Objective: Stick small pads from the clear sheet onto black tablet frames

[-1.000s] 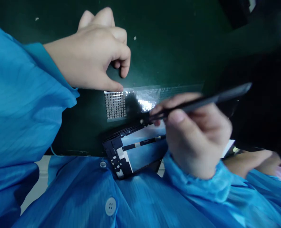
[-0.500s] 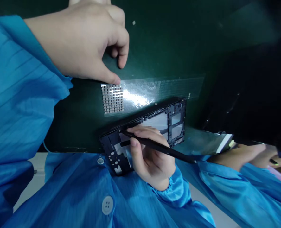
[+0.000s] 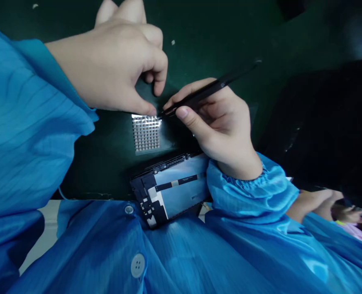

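Note:
My left hand rests on the table, its thumb tip on the top edge of a clear sheet bearing a grid of small grey pads. Its thumb and forefinger are apart and the other fingers loosely curled. Black tweezers are pinched in my right hand, their tips at the upper right corner of the grid, close to my left thumb. Below the sheet lies an opened electronic device, a dark frame with a silvery panel and a black strip; my right forearm covers its right end.
The dark green table carries a small pale scrap beyond my hands. On the right is a large black object. Another person's hand and blue sleeve are at the lower right.
My right hand has moved up from the device to the grid of pads, carrying the tweezers. The device's silvery panel now shows more fully. My left hand stays nearly in place.

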Available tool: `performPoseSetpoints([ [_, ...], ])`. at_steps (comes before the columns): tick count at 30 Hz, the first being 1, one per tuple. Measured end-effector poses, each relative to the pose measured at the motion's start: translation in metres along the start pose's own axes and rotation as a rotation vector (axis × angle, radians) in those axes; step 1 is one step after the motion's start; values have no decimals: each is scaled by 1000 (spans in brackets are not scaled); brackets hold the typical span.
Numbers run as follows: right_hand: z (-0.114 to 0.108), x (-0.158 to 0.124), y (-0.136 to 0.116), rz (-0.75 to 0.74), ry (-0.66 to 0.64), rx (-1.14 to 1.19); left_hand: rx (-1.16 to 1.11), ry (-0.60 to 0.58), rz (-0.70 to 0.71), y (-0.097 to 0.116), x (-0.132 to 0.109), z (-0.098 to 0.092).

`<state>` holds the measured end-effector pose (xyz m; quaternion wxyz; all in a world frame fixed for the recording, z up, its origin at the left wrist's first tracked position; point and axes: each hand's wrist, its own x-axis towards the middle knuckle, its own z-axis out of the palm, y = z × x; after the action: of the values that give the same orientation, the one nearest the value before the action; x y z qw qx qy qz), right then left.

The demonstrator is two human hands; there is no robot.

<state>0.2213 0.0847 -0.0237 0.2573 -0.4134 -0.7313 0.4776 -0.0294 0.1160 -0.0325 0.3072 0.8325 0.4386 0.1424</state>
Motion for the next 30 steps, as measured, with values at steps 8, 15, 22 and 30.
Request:
performPoseSetpoints([
  [8,-9,9,-5,11,-95,-36,-35,-58,-31,0,3,-4],
  [15,15,-50,-22,48,244,260,90,-74,22,0,-3,-7],
  [22,75,-132,-22,-22,573,1,117,-71,2,3,-2,-8],
  [30,72,-128,-25,-74,512,-145,121,-64,-78,6,-4,-6],
])
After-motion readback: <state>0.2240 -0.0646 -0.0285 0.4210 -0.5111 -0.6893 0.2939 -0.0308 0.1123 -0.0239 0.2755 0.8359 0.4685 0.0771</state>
